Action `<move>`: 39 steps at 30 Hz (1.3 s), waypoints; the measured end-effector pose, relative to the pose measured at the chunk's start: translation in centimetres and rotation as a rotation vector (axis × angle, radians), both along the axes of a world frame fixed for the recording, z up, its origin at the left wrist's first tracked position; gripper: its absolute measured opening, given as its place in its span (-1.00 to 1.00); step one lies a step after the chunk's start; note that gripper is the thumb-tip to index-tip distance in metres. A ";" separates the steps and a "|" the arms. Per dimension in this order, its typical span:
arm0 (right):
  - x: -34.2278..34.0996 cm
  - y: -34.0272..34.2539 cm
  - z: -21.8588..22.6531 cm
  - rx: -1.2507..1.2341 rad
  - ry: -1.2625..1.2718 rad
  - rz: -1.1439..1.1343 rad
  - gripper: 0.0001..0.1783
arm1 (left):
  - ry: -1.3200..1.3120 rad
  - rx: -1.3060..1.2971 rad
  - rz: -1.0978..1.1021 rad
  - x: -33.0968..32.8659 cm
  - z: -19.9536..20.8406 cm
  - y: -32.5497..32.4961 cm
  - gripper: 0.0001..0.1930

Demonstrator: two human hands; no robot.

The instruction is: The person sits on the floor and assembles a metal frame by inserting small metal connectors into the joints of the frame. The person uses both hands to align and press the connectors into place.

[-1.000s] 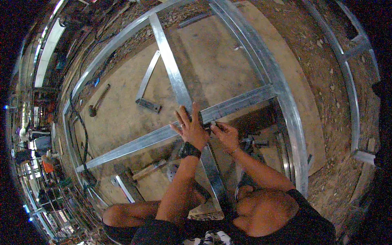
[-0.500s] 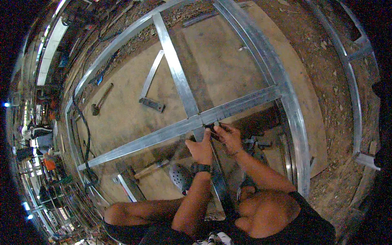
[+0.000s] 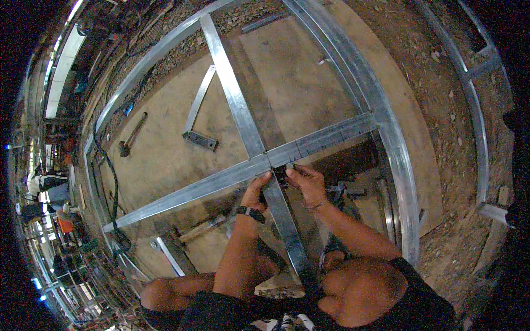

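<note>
My left hand (image 3: 256,192) is closed at the left edge of the near metal tube (image 3: 286,223), its thumb up by the joint with the long crossbar (image 3: 204,183). Its fingertips are partly hidden behind the tube. On the other side of that tube, my right hand (image 3: 307,186) pinches a small dark piece (image 3: 280,175) just under the crossbar. The piece is too small and shaded to name. Both hands sit close to the place where the crossbar meets the far upright tube (image 3: 234,88). Dark marks run along the crossbar's right half.
Inside the large metal frame (image 3: 395,149) lie a hammer (image 3: 132,134) and a metal square (image 3: 200,141) on a tan board (image 3: 165,124). A wooden handle (image 3: 203,227) lies near my left knee. A black cable (image 3: 113,187) crosses the frame's left side. Another metal frame (image 3: 479,132) stands at right.
My left hand has moved left, off the near tube's top to its left edge, uncovering more of the tube. My right hand stays at the joint. The view has shifted slightly.
</note>
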State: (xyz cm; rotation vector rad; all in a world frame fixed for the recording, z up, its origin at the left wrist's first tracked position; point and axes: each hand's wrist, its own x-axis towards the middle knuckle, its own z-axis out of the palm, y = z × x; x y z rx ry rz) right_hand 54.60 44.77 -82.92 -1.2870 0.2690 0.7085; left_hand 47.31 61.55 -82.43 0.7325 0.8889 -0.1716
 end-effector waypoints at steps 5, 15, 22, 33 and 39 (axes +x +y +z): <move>0.0 0.0 -0.6 -0.023 0.013 -0.007 -0.60 | -0.039 -0.012 -0.018 0.3 -1.2 0.0 -0.61; 0.1 -0.5 -2.0 0.047 0.051 -0.001 -0.59 | 0.162 0.284 -0.021 1.7 2.0 -2.1 -0.46; 0.4 -0.2 0.0 0.041 0.048 -0.027 -0.58 | 0.648 1.355 -0.306 2.2 2.5 -6.0 -0.16; 0.3 -0.2 -0.2 -0.062 -0.040 0.032 -0.59 | 0.706 1.306 -0.262 2.9 2.7 -6.2 -0.17; 0.4 -0.8 -2.6 -0.036 -0.077 0.025 -0.58 | 0.808 1.304 -0.264 4.4 3.6 -7.5 -0.16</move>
